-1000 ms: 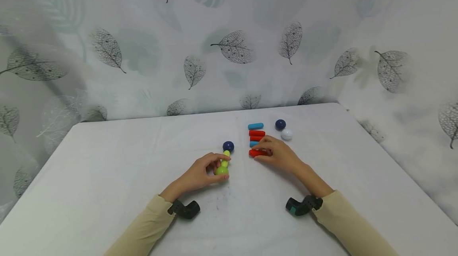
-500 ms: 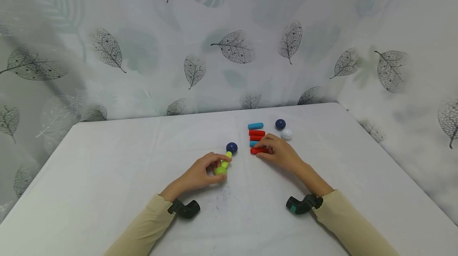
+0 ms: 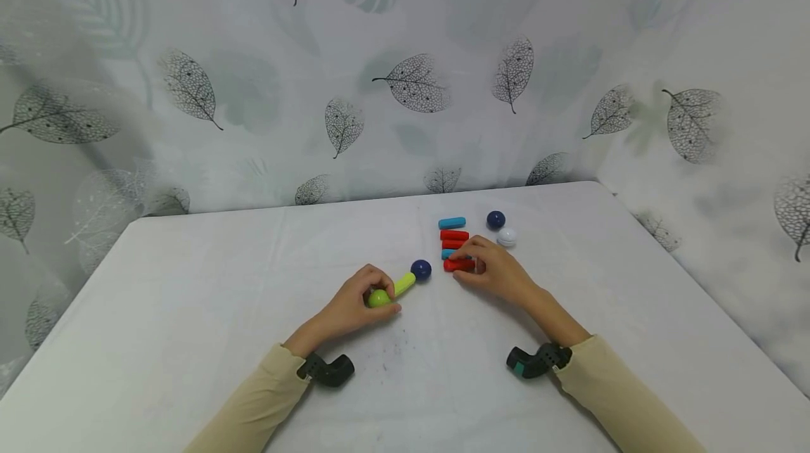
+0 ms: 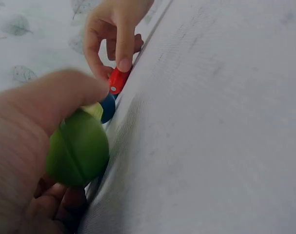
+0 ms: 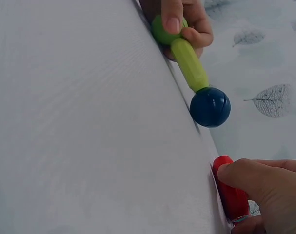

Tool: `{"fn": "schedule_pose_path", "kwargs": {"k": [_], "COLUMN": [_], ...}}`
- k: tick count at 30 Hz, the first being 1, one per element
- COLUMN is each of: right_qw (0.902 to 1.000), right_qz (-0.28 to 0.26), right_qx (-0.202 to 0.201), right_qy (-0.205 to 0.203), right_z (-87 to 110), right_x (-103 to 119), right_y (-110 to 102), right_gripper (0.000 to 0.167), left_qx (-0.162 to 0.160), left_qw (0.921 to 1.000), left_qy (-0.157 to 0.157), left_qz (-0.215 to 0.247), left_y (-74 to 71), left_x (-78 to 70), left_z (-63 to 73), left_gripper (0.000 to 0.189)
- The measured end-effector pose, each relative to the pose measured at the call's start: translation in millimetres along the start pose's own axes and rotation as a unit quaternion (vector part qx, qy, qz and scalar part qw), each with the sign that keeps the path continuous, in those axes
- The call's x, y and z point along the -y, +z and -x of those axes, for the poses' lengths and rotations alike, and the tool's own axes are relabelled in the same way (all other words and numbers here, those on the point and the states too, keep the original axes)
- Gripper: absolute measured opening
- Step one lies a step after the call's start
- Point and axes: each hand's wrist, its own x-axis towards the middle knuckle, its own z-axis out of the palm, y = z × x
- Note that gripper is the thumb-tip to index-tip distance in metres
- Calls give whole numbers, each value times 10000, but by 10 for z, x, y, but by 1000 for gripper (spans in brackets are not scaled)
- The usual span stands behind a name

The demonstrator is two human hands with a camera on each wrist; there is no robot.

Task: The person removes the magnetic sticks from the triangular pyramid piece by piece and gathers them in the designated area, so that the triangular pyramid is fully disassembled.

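In the head view my left hand (image 3: 349, 304) holds a green ball (image 3: 380, 298) between thumb and fingers. A yellow-green rod (image 3: 404, 284) runs from that ball to a dark blue ball (image 3: 420, 270), the three joined in a line, as the right wrist view shows too. My right hand (image 3: 496, 273) pinches a red rod (image 5: 231, 195) lying on the white cloth. The rod's near end points toward the dark blue ball, with a small gap between them. Seen from the left wrist, the green ball (image 4: 78, 148) sits large under my thumb.
Beyond my right hand lie a light blue rod (image 3: 452, 223), two more red rods, one of them the upper red rod (image 3: 454, 235), and another blue rod (image 3: 451, 254). To their right are a second dark blue ball (image 3: 496, 220) and a white ball (image 3: 507, 237). Leaf-patterned cloth hangs behind.
The joined piece has swung so its dark blue ball moved right and nearer to me, toward the red rod. The green ball shifted slightly left. The red rod moved slightly right and away.
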Motion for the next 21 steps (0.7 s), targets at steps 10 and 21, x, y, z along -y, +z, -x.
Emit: {"fn": "schedule_pose_path", "kwargs": {"k": [10,21], "right_qw": [9980,9815], "right_qz": [-208,-1002], "right_qx": [-217,99], "right_qy": [-554,-1629], "right_z": [-9,-28], "right_x": [12,118], "right_y": [10,60], "right_gripper": [19,18], "left_qx": [82,306], "left_qw": [9997,9989], "left_qy": [221,360], "left_qz": [46,69], "left_y": [-12,-16], "left_x": [13,13], "left_z": [7,8], "left_gripper": [28,31]}}
